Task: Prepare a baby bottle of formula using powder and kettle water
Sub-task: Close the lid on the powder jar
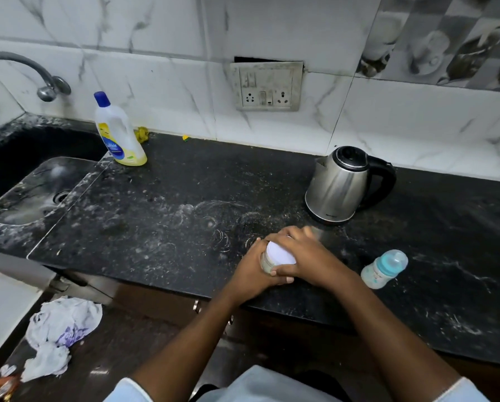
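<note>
Powder jar (274,258) held upright at lower centre of frame, on countertop (170,221). Body wrapped by left hand (253,272); white lid (280,253) covered from above by right hand (303,261), fingers curled closed. Baby bottle (383,269) stood capped at lower right; kettle (344,185) behind, toward upper right.

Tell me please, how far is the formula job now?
Early stage. Done: kettle, baby bottle and powder jar are all on the counter. In hand: left hand holds the jar, right hand grips its white lid. Left: the bottle is capped, so opening it, powder and water remain.
</note>
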`<state>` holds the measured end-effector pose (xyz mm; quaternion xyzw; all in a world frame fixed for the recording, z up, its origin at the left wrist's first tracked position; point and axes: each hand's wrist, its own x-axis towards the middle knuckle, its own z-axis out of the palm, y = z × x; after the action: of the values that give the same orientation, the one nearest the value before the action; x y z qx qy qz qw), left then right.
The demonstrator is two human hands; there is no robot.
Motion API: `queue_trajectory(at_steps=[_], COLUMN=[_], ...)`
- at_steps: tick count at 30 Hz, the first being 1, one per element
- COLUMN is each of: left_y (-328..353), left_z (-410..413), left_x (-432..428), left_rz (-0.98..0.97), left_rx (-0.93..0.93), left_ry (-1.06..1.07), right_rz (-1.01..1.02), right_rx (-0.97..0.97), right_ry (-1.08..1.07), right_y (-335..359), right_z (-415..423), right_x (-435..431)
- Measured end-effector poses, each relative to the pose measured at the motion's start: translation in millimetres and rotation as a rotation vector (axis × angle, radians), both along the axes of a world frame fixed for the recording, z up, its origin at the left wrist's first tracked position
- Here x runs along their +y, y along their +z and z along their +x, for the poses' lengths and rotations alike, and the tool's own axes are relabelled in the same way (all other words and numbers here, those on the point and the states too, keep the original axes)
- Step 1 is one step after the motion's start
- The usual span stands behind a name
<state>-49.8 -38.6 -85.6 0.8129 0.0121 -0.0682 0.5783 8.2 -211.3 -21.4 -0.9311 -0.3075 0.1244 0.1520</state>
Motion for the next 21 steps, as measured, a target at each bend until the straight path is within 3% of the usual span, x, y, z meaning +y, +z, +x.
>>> queue_trajectory(at_steps=[7,13,17,21], left_y=[-16.1,-18.6,-18.6,-19.0], left_z=[-0.2,0.2,-0.3,-0.6], left_x=[-4.3,-2.7,-2.1,-3.5], left_rz=[-0.114,-0.111,-0.112,-0.139], left_rx=[-0.046,-0.082,-0.085,-0.062], left_ry=[0.099,0.098,0.098,0.092], right_rz=[-0.122,-0.243,-0.311,-0.366], right_rx=[-0.052,-0.098,-0.146,-0.13], right_ry=[0.084,-0.014,0.044,-0.064], right_y=[5.3,9.2,13.7,21.3], right_z=[3.0,-5.7,-8.4,-13.9], right_x=[10.8,24.9,25.6,33.6])
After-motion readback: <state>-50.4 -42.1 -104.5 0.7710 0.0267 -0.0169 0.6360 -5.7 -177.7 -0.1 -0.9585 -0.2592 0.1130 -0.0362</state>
